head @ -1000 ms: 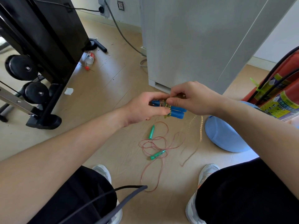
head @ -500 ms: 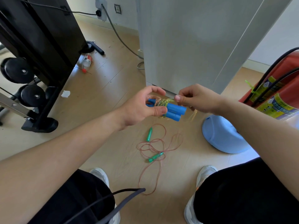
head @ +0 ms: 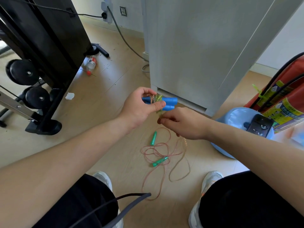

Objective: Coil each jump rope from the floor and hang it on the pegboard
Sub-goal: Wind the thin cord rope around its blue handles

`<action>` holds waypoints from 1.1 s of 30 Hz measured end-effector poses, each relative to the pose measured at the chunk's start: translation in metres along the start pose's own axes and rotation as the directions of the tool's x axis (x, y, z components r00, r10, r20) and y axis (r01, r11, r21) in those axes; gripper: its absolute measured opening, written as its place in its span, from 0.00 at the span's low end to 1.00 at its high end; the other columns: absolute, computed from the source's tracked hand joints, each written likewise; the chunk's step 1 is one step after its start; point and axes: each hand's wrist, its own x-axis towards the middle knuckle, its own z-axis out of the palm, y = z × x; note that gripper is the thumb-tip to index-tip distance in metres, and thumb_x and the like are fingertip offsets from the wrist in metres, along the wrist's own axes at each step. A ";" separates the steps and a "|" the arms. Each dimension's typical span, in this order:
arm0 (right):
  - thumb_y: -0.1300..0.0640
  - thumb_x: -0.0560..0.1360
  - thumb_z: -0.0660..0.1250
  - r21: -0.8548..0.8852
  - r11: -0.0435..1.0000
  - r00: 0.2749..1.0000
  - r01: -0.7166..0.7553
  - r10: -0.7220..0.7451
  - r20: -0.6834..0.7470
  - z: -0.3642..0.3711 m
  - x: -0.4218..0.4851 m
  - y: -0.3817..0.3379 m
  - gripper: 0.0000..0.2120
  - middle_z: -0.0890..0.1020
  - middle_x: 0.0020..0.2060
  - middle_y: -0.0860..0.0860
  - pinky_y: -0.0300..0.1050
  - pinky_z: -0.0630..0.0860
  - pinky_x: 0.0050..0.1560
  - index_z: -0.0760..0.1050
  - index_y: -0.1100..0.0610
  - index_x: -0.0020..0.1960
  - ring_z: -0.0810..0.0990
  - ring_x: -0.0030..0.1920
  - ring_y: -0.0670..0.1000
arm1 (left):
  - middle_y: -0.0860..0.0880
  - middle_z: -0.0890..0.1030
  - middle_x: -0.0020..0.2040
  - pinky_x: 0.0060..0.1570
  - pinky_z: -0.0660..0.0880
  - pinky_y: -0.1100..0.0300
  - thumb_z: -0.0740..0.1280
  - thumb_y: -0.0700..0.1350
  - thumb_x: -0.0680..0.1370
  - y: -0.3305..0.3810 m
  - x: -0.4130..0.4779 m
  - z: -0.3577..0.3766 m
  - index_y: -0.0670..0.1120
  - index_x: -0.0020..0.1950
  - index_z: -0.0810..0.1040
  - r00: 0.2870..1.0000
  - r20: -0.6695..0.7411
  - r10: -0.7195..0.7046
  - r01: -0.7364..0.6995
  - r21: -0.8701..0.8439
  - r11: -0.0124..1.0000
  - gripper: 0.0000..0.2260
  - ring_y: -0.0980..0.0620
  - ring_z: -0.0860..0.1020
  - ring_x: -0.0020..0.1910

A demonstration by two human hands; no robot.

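My left hand (head: 139, 106) grips the two blue handles (head: 170, 102) of a jump rope side by side, with glittery cord wound round them. Just below, my right hand (head: 182, 123) pinches that cord; a loose length of it (head: 185, 142) hangs down to the floor. A second jump rope with green handles (head: 153, 138) and thin pink cord (head: 158, 152) lies tangled on the wooden floor between my feet. No pegboard is in view.
A grey cabinet (head: 197, 46) stands straight ahead. A black exercise machine (head: 41, 46) fills the left. A blue basin (head: 236, 119) and a red fire extinguisher (head: 283, 99) sit at the right. A small bottle (head: 91, 63) lies on the floor. A dark strap (head: 125, 204) hangs below my chest.
My right hand has dropped from beside the blue handles to below them, drawing the cord down. My left hand has risen a little with the handles.
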 end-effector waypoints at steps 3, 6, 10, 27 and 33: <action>0.50 0.82 0.59 -0.107 0.993 0.999 0.051 -0.053 -0.013 -0.001 -0.002 -0.002 0.17 0.79 0.34 0.54 0.49 0.74 0.41 0.78 0.60 0.44 0.78 0.36 0.52 | 0.50 0.82 0.48 0.50 0.80 0.51 0.79 0.59 0.60 -0.002 -0.003 0.005 0.55 0.48 0.76 0.999 0.009 0.039 -0.039 0.147 0.988 0.22 0.50 0.80 0.47; 0.50 0.80 0.63 -0.140 0.989 0.994 0.052 -0.064 -0.085 -0.008 -0.002 0.003 0.17 0.71 0.28 0.50 0.46 0.64 0.34 0.70 0.55 0.35 0.70 0.31 0.49 | 0.50 0.81 0.47 0.49 0.80 0.50 0.79 0.58 0.63 -0.001 0.001 0.004 0.55 0.48 0.75 0.997 0.034 0.073 -0.079 0.223 0.972 0.20 0.50 0.80 0.46; 0.48 0.77 0.69 -0.111 0.992 0.974 0.054 -0.077 -0.212 -0.020 -0.006 0.012 0.07 0.74 0.28 0.46 0.43 0.67 0.34 0.78 0.47 0.40 0.71 0.31 0.47 | 0.53 0.80 0.44 0.45 0.79 0.56 0.79 0.49 0.70 0.006 0.002 0.000 0.52 0.50 0.75 0.982 0.124 0.145 -0.172 0.252 0.952 0.16 0.53 0.79 0.42; 0.43 0.74 0.72 -0.123 0.988 0.965 0.096 -0.123 -0.230 -0.034 0.001 0.029 0.12 0.78 0.32 0.47 0.47 0.72 0.38 0.81 0.53 0.44 0.74 0.34 0.46 | 0.53 0.80 0.42 0.41 0.78 0.65 0.79 0.37 0.69 0.019 -0.008 -0.001 0.47 0.50 0.78 0.898 0.436 0.050 -0.140 0.175 0.975 0.15 0.60 0.78 0.37; 0.46 0.75 0.70 0.135 0.989 0.988 0.057 -0.037 -0.150 -0.032 0.006 0.040 0.12 0.75 0.26 0.45 0.40 0.72 0.34 0.78 0.55 0.40 0.75 0.27 0.43 | 0.47 0.79 0.42 0.36 0.81 0.58 0.76 0.31 0.70 0.020 -0.012 0.003 0.45 0.49 0.78 0.915 0.400 0.042 -0.083 0.087 0.993 0.14 0.55 0.79 0.36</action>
